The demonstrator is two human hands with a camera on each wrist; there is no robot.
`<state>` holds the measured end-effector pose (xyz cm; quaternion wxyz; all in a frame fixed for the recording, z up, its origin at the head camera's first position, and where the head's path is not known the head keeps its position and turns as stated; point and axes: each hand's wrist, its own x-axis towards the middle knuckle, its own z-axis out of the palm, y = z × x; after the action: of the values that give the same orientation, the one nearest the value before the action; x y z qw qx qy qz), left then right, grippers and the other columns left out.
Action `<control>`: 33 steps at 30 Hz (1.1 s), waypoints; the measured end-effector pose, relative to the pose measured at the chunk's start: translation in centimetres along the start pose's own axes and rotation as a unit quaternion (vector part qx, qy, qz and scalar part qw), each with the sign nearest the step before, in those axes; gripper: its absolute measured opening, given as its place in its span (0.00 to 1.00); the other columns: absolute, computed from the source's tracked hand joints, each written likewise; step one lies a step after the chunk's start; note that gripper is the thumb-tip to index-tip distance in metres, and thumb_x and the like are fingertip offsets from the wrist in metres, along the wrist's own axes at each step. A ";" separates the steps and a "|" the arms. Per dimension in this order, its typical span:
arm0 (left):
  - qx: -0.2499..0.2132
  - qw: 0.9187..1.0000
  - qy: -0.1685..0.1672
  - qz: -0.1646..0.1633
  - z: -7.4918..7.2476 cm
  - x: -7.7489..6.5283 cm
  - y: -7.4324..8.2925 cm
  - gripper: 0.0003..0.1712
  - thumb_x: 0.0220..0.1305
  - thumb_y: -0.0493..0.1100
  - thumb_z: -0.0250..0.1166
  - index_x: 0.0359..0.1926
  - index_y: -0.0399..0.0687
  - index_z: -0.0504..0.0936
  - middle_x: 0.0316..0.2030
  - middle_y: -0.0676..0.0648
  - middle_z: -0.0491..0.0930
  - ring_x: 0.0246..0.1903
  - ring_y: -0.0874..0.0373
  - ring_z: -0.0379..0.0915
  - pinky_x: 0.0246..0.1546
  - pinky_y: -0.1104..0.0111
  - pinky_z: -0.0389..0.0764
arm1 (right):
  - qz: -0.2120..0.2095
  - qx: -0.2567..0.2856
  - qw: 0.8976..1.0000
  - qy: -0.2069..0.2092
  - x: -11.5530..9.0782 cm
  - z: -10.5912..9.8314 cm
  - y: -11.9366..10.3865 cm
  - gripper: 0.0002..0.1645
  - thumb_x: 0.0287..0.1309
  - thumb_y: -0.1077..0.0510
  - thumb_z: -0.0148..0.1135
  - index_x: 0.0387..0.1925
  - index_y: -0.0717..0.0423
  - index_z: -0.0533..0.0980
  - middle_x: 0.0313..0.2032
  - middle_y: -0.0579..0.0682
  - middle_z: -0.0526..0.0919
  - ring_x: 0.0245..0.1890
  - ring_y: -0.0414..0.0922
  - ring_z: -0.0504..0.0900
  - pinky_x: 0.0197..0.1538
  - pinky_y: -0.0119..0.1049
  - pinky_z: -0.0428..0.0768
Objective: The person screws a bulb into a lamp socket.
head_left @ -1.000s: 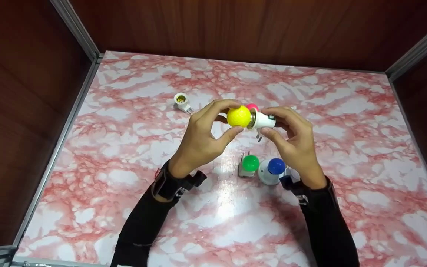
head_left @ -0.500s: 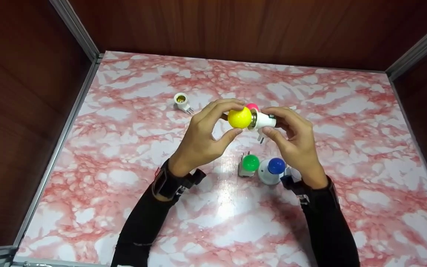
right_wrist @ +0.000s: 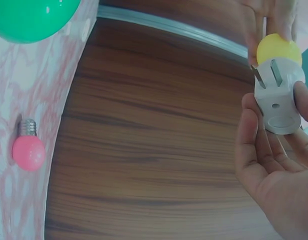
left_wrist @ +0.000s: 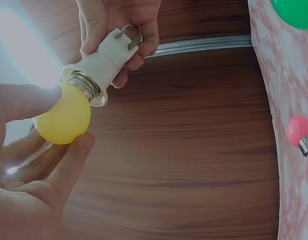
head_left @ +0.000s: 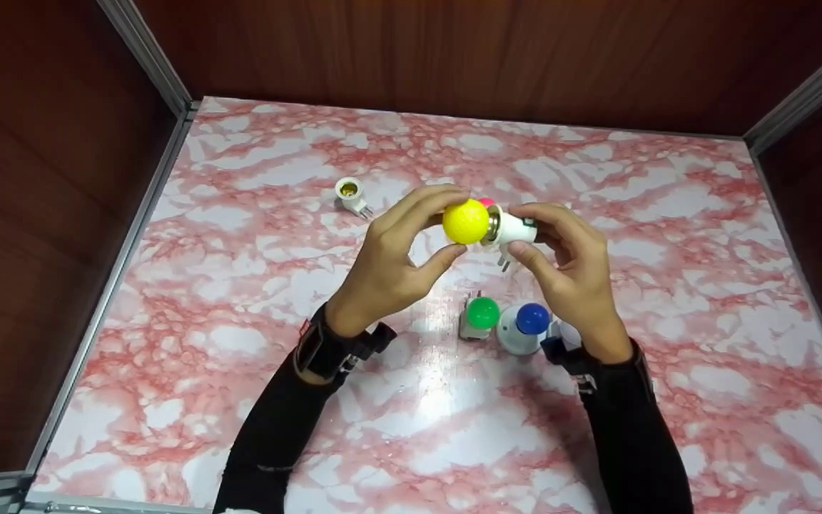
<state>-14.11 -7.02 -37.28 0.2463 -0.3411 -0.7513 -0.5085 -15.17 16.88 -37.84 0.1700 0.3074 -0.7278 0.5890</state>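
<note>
My left hand (head_left: 400, 257) pinches a yellow light bulb (head_left: 466, 222) by its globe, thumb below and fingers over the top. In my right hand (head_left: 571, 264) is a white plug-in lamp socket (head_left: 514, 230), gripped by its body with the two metal prongs pointing down. The bulb's metal screw base (left_wrist: 84, 85) sits partly inside the socket's mouth, and some thread still shows in the left wrist view. Both are held in the air above the table. Seen from the right wrist, the socket's prong face (right_wrist: 275, 95) hides part of the yellow globe.
A pink bulb (right_wrist: 29, 152) lies on the marbled table (head_left: 240, 400) behind the hands. Another white plug-in socket (head_left: 351, 196) lies at the back left. Nearer stand a green bulb (head_left: 483, 313) and a blue bulb (head_left: 532, 319) in white holders. Brown panels (head_left: 454, 57) enclose the table.
Both hands have shifted slightly to the right with the bulb and socket, which stay joined end to end. The things on the table have not moved.
</note>
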 end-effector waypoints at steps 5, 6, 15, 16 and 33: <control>-0.022 1.000 0.009 -0.020 0.0 0.0 -0.1 0.28 0.69 0.41 0.73 0.65 0.33 0.79 0.60 0.36 0.81 0.59 0.53 0.83 0.62 0.69 0.87 | -0.006 0.001 1.000 0.015 0.0 0.2 -0.2 0.20 0.61 0.75 0.69 0.56 0.74 0.81 0.53 0.38 0.87 0.48 0.38 0.88 0.57 0.28 0.88; -0.021 0.999 0.012 -0.024 0.0 0.0 -0.1 0.28 0.69 0.42 0.73 0.65 0.33 0.79 0.59 0.37 0.82 0.58 0.53 0.83 0.60 0.70 0.88 | -0.007 0.001 1.000 0.019 0.0 0.2 -0.2 0.20 0.61 0.75 0.69 0.55 0.74 0.81 0.53 0.38 0.87 0.48 0.39 0.88 0.56 0.28 0.88; -0.058 0.995 0.024 -0.079 0.1 0.0 0.2 0.27 0.69 0.41 0.73 0.66 0.36 0.80 0.59 0.38 0.83 0.49 0.54 0.86 0.50 0.69 0.91 | -0.025 -0.011 0.998 0.049 0.1 0.8 -0.1 0.22 0.56 0.77 0.72 0.54 0.72 0.82 0.51 0.41 0.86 0.49 0.40 0.87 0.56 0.29 0.88; -0.063 0.994 0.027 -0.085 0.1 0.0 0.3 0.27 0.69 0.41 0.73 0.65 0.36 0.80 0.59 0.38 0.83 0.49 0.54 0.86 0.50 0.69 0.91 | -0.028 -0.011 0.998 0.049 0.1 0.9 -0.1 0.22 0.56 0.77 0.72 0.53 0.71 0.82 0.51 0.42 0.86 0.49 0.40 0.87 0.56 0.29 0.88; -0.060 0.995 0.023 -0.077 -0.2 0.0 0.5 0.22 0.71 0.43 0.72 0.61 0.38 0.82 0.57 0.40 0.84 0.53 0.56 0.84 0.51 0.68 0.90 | -0.043 -0.006 0.999 0.029 0.1 0.7 0.0 0.21 0.55 0.76 0.73 0.52 0.70 0.83 0.51 0.47 0.87 0.50 0.42 0.87 0.57 0.30 0.88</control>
<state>-13.68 -7.08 -36.91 0.2023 -0.2844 -0.7377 -0.5779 -15.16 16.19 -37.95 0.2179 0.3200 -0.7120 0.5858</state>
